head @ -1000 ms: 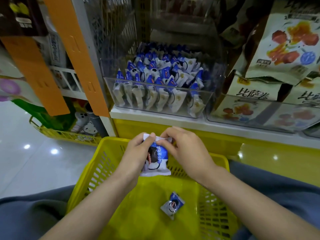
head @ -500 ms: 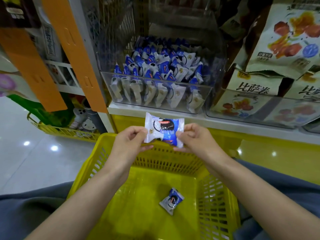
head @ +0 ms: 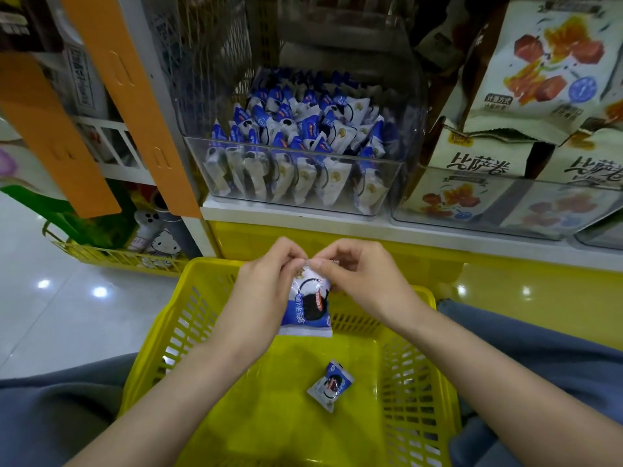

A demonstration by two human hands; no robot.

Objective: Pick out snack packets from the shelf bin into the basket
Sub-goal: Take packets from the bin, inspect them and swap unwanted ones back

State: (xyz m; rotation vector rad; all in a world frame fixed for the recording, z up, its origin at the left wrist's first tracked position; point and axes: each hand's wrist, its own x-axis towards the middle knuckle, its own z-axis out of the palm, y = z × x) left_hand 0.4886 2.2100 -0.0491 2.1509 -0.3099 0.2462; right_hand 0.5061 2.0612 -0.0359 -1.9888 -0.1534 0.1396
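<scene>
Both hands, left (head: 269, 274) and right (head: 362, 281), pinch the top edge of a packet (head: 307, 306) that hangs long-way down right over the basket (head: 215, 274), where one packet (head: 331, 385) already lies.

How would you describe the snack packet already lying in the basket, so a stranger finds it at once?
Find the yellow basket in front of the shelf. On its floor, right of centre, lies one small blue-and-white packet. Unlike the twin packet pinched above by the left hand and right hand, it lies untouched.
</scene>
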